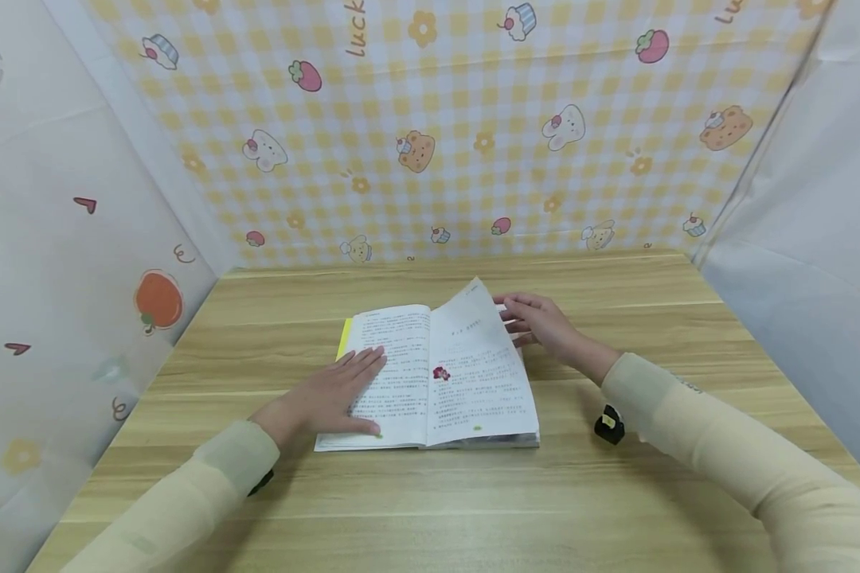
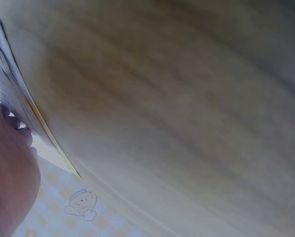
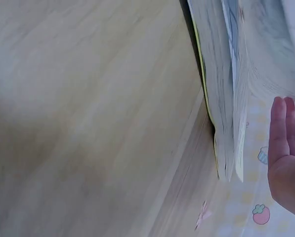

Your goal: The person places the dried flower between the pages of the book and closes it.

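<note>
Head view: an open book [image 1: 417, 383] lies on the bench [image 1: 473, 509], under the left grip [image 1: 326, 400] and just beside the right grip [image 1: 546, 325]. The left, flat with thumb spread wide, rests on the page, presumably to steady it; the right, fingers extended, meets the lifted leaf [image 1: 474, 338], seemingly keeping it raised.
</note>
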`<control>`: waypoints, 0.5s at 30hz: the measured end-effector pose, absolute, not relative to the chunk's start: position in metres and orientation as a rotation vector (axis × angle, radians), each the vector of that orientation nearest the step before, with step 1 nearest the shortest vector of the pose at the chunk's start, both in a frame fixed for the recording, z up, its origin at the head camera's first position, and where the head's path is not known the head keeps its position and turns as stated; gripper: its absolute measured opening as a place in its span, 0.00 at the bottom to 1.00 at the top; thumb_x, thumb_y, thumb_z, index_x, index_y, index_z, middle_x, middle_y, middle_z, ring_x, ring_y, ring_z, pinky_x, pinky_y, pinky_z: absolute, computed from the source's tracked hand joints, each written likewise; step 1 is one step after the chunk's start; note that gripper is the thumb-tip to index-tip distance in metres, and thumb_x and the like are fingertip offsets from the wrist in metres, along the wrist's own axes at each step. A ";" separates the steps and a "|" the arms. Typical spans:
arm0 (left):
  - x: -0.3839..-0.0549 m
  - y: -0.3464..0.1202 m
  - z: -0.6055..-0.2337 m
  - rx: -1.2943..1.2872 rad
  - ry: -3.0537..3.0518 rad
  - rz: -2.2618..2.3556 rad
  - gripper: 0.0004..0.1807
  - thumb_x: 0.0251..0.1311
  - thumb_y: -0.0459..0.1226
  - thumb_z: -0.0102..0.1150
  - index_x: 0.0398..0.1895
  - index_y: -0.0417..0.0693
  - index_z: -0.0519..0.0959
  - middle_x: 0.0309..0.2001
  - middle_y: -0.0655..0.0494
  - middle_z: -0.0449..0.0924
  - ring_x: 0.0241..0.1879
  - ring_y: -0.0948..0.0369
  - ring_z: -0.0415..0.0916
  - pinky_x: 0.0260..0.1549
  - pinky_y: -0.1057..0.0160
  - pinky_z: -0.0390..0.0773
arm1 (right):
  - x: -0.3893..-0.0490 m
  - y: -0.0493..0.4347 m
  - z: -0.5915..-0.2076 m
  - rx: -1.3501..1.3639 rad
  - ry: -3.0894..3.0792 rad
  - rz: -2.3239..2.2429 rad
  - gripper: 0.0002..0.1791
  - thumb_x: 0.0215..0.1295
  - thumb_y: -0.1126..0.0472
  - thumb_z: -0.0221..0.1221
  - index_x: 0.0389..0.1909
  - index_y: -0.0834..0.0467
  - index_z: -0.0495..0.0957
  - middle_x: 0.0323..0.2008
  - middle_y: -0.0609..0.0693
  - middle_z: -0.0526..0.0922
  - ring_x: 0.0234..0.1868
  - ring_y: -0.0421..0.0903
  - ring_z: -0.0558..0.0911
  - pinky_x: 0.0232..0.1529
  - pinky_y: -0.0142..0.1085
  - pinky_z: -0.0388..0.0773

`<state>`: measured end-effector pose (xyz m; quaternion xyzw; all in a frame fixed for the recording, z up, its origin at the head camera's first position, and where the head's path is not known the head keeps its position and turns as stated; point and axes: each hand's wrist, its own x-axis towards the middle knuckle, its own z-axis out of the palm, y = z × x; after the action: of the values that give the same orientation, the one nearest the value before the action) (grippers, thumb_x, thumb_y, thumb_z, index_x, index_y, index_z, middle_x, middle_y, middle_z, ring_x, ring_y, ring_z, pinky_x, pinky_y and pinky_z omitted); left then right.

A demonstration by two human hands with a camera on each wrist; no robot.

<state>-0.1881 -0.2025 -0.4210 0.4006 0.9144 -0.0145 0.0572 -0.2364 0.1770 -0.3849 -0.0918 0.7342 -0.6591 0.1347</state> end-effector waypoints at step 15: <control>-0.188 -0.202 -0.419 1.206 2.773 -0.015 0.62 0.54 0.75 0.41 0.77 0.38 0.43 0.77 0.46 0.38 0.75 0.52 0.37 0.71 0.53 0.42 | -0.224 0.154 -0.390 -0.431 2.028 -1.931 0.27 0.74 0.60 0.51 0.71 0.64 0.62 0.52 0.59 0.81 0.44 0.43 0.83 0.44 0.40 0.81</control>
<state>-0.1878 -0.2015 -0.4195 0.3983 0.9154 -0.0050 0.0588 -0.2236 0.1539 -0.3899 -0.1505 0.7073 -0.6734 0.1534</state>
